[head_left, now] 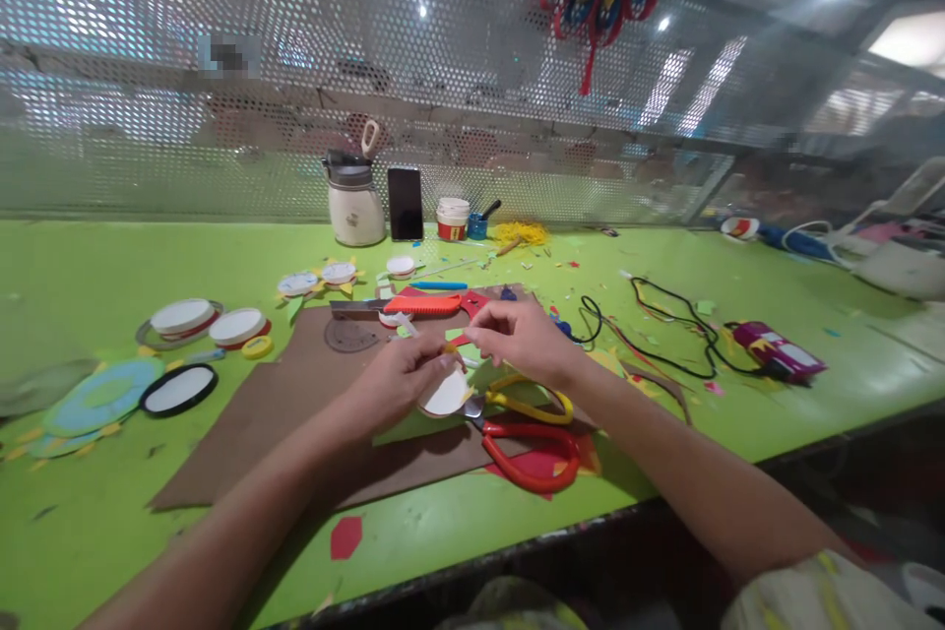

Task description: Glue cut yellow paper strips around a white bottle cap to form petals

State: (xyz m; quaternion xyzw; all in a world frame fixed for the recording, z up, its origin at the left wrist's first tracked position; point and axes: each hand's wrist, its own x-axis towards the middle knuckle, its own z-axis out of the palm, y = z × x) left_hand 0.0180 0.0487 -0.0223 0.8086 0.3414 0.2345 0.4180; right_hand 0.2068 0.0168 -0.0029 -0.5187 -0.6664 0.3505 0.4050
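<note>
My left hand (409, 372) is closed at the upper edge of a round white disc (445, 396), with a small bit of yellow showing at its fingertips. Just to its right, my right hand (521, 340) pinches a small red strip of paper (462, 340) close to the left fingers. Scissors with one red and one yellow handle (532, 482) lie beside the disc, blades partly hidden. An orange utility knife (424, 304) lies beyond the hands on a brown board (251, 423), along with green paper scraps. A blue pen (439, 285) rests behind the knife.
White round lids (186, 317), a yellow tape roll (258, 346) and paper flowers (103, 399) lie at left. A kettle (356, 207), phone (406, 205) and tub (453, 219) stand at the back. A purple device (779, 352) trails black cord at right. The table's front edge (517, 546) is near.
</note>
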